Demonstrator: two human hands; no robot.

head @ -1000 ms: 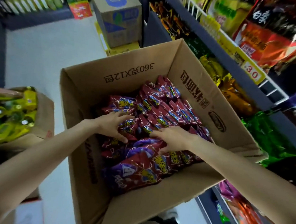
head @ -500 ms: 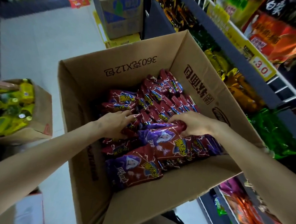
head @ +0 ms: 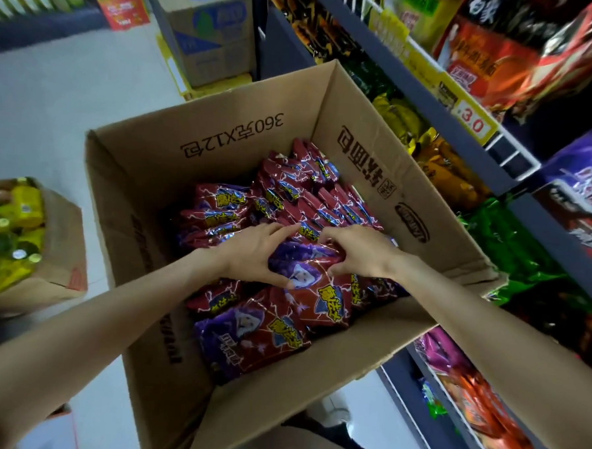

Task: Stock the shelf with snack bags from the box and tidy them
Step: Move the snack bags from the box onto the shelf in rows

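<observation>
Both hands (head: 252, 253) (head: 361, 251) around one snack bag (head: 305, 276) (inside the box (head: 146, 182)).

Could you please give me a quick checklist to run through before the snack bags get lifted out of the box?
1. Left hand on the bags: ok, it grips the left side of a bunch of snack bags.
2. Right hand on the same bunch: ok, it grips the right side.
3. How many bags are in the grip: cannot tell.
4. Box open with its flaps out of the way: ok.
5. Free slot on the shelf: cannot tell, the rows in view look full.
6. Path from box to shelf: ok, the shelf stands right beside the box.
</observation>
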